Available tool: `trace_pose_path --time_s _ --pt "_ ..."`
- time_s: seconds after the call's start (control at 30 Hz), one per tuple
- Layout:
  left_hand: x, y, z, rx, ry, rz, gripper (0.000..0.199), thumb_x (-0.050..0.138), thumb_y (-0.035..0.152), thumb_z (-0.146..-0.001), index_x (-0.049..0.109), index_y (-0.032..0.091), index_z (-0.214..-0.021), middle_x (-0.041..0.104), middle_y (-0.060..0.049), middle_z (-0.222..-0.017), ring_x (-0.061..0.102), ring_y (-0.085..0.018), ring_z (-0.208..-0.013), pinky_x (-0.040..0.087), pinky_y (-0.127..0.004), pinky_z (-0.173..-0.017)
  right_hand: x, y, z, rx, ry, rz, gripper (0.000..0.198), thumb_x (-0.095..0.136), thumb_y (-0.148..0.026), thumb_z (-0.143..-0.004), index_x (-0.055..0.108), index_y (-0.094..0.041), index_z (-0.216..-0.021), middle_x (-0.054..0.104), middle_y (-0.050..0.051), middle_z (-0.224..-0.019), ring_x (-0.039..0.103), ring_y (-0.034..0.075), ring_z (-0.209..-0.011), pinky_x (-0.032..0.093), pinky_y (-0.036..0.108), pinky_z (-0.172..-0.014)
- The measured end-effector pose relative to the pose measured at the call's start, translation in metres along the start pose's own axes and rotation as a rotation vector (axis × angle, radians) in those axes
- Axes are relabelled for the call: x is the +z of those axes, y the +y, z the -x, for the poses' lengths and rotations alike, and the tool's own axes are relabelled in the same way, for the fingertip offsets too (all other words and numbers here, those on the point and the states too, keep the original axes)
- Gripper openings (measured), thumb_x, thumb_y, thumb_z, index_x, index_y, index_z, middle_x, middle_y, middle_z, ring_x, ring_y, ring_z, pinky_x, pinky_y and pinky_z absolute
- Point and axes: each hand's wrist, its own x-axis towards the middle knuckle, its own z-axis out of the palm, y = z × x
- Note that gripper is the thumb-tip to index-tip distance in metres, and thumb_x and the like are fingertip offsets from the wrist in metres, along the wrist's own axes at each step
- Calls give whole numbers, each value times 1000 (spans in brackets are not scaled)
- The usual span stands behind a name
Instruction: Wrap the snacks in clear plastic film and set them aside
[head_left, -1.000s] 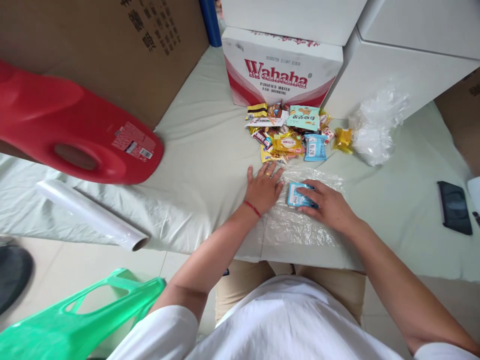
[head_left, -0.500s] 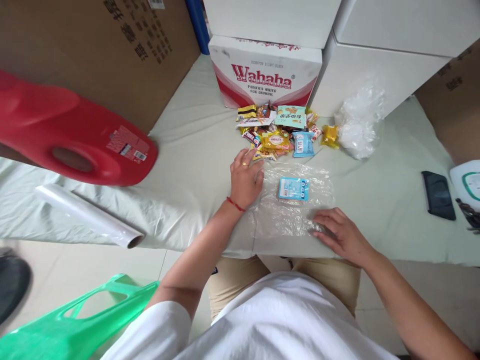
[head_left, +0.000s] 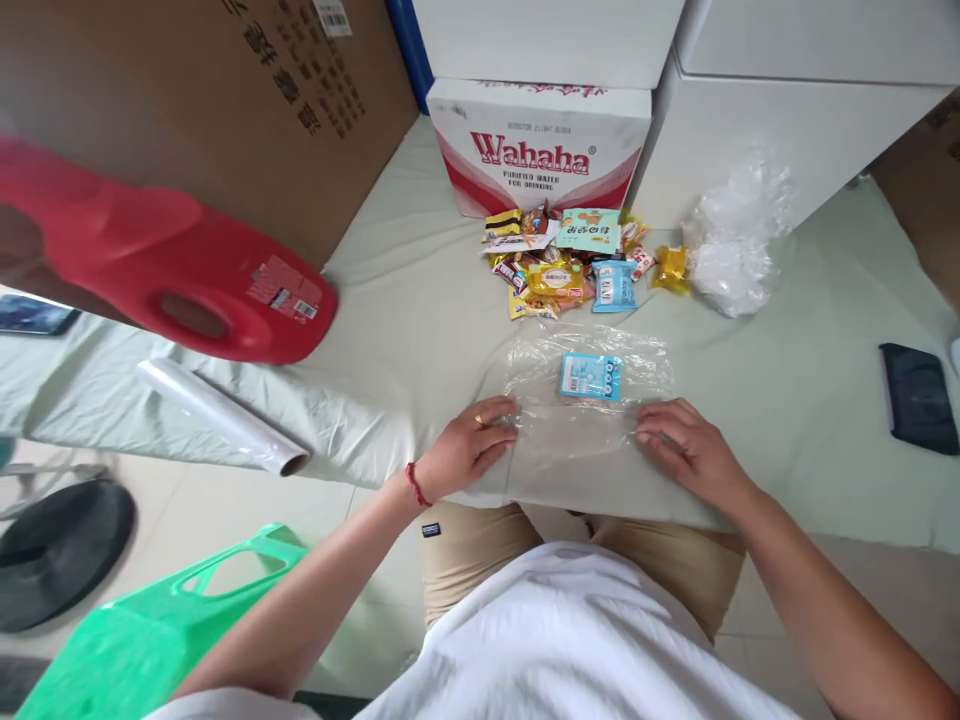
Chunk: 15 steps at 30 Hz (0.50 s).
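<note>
Bright diffuse light, glints on plastic film (head_left: pixel 544 395), stretched edges

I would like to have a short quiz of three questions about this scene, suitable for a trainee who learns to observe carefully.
1. True or false: the left hand and the right hand are both apart from the blue packet.
2. On which wrist, left or right, is the red bracelet?
3. Complete the sentence: the pile of wrapped snacks lies in front of a white-and-red box printed with the brand word ____.

Key:
1. True; clear plastic film spreads around the packet, and neither hand touches the packet.
2. Left.
3. Wahaha.
</note>
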Motion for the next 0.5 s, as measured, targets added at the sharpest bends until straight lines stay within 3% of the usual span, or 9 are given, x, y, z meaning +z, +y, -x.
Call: trace_pose_path --time_s 0.1,0.2,0.33,0.5 --pt "-11 -4 -21 -141 43 72 23 46 29 -104 69 23 -104 78 -8 -113 70 -23 -121 56 -39 -104 -19 0 -25 70 -15 -27 21 52 -40 -105 69 -28 -101 73 6 -95 68 23 -88 56 39 -80" --pt "-24 -10 -44 -346 44 134 25 43 37 -104 64 23 -106 79 -5 -104 74 -19 -92 58 -34 -88 -30 8 -51 164 -11 -16 27 54 -47 -102 70 -25 -98 73 5 -90 66 20 -78 53 34 -73" --pt "-32 -18 -70 -443 58 203 21 45 37 -99 59 23 -102 78 -2 -91 70 -18 -81 55 -31 -81 -32 24 -79 308 -17 -53 34 59 -54 -95 72 -23 -93 72 2 -81 61 17 -65 48 29 -62" --pt "-26 -27 -90 -612 118 76 15 50 30 -92 62 22 -94 70 -1 -76 65 -19 -71 51 -31 -71 -23 40 -94 433 -98 -12 34 57 -52 -90 71 -21 -87 67 2 -69 55 17 -58 41 28 -55"
